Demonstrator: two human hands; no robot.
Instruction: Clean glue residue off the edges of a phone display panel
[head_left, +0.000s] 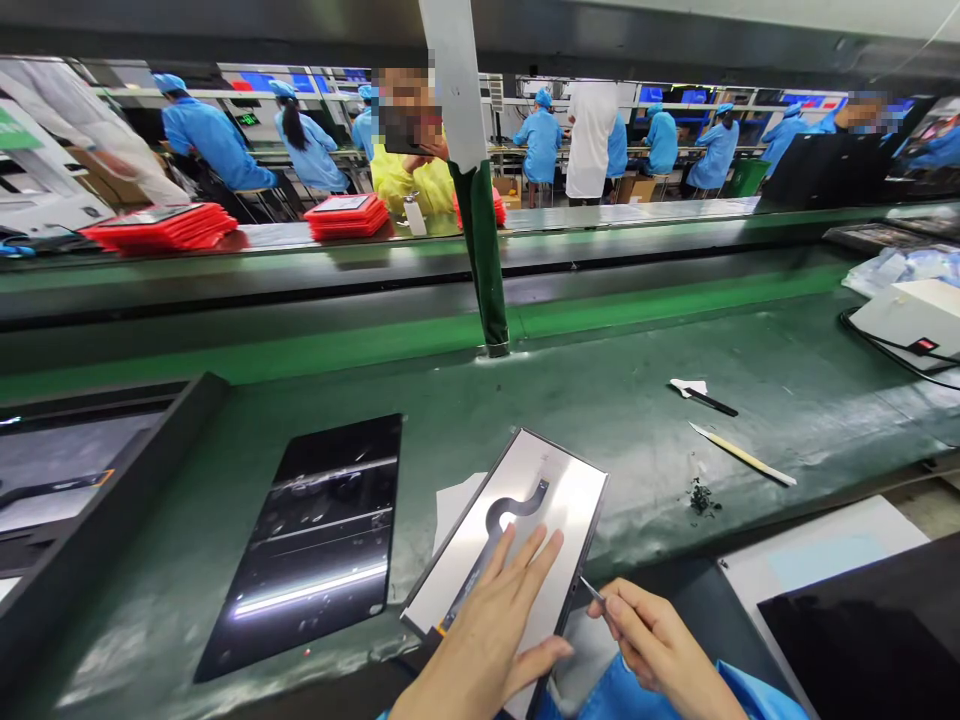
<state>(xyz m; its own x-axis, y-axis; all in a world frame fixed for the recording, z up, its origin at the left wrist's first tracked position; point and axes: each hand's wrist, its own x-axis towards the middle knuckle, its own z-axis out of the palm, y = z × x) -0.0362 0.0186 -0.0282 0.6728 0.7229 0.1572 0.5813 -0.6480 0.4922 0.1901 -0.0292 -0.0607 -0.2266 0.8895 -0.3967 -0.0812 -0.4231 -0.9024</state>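
Observation:
A display panel (577, 480) with a silvery back and a black frame lies tilted near the bench's front edge. A dark curved flex cable (499, 515) runs across its back. My left hand (502, 610) rests on the panel with fingers spread. Pinched in my right hand (649, 635) is a thin metal tool (591, 588), its tip at the panel's right edge; its exact kind is hidden by my fingers. Left of the panel lies a glossy black glass sheet (322, 530). A white sheet (452, 510) shows partly from under the panel.
A yellow-handled craft knife (742, 455), black tweezers (709, 400) and dark scraps (703, 498) lie on the right. A black tray (180, 460) stands at left. Behind a green-wrapped post (484, 260) are red stacks (346, 218) and a person in yellow (412, 180).

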